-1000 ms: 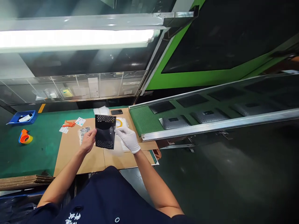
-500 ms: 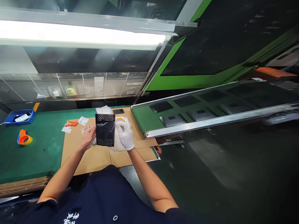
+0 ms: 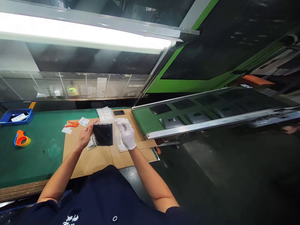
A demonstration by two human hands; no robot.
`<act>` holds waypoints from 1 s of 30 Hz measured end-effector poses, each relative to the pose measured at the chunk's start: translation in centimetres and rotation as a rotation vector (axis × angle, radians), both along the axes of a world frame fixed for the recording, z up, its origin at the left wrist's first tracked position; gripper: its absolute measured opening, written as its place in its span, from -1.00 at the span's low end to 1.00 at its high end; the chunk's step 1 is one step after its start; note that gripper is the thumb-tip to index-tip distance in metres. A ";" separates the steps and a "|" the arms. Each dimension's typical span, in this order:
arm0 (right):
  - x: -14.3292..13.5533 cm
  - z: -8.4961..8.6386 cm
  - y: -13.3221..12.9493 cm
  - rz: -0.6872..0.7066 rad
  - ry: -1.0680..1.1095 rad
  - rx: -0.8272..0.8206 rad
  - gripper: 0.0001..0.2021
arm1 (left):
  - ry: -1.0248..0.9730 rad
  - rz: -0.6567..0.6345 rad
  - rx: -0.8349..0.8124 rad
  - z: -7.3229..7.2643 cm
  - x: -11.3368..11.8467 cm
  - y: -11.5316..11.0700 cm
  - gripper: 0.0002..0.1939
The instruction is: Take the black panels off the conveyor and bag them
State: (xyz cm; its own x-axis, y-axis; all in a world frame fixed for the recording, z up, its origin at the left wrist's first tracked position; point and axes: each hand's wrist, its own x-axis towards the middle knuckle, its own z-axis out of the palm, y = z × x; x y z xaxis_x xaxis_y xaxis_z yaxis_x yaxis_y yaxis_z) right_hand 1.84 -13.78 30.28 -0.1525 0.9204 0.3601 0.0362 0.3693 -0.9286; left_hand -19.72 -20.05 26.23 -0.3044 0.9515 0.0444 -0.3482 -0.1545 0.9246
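Observation:
My bare left hand (image 3: pixel 85 136) grips the left edge of a black slotted panel (image 3: pixel 103 135), which is tilted above the cardboard (image 3: pixel 93 161). Right of the panel, my white-gloved right hand (image 3: pixel 126 135) pinches a thin translucent sheet or bag (image 3: pixel 116 134) that hangs beside the panel's right edge. A small bag of hardware (image 3: pixel 92 142) lies partly behind my left hand. Beyond the panel rests a stack of clear plastic bags (image 3: pixel 105 114), with a black phone (image 3: pixel 119 112) to its right.
Several black panels lie on the green conveyor (image 3: pixel 145 121) at right. Orange cutters (image 3: pixel 73 124), labels (image 3: pixel 83 121), a tape dispenser (image 3: pixel 22 139) and a blue tray (image 3: pixel 17 116) are on the left. Clear bins (image 3: pixel 77 89) stand behind the bench.
The black panel has tilted and looks shorter. The translucent sheet now shows between it and my right hand. The yellow item near my right hand is out of view. Conveyor panels have shifted slightly left.

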 end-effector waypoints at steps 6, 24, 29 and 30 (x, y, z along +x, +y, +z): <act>-0.6 -3.0 -0.5 0.254 -0.056 -0.255 -0.72 | -0.161 0.279 -0.011 -1.8 2.4 1.0 -0.64; -4.8 -25.1 6.7 0.507 -0.079 -0.969 -0.63 | -0.743 0.854 -0.759 -12.6 0.5 -9.8 -0.62; -9.6 -28.1 8.3 0.556 -0.167 -0.944 -0.73 | -0.700 1.017 -0.853 -11.1 3.9 -15.2 -0.68; -10.3 -28.2 8.2 0.575 -0.192 -0.928 -0.73 | -0.699 1.025 -0.873 -10.9 4.5 -15.6 -0.71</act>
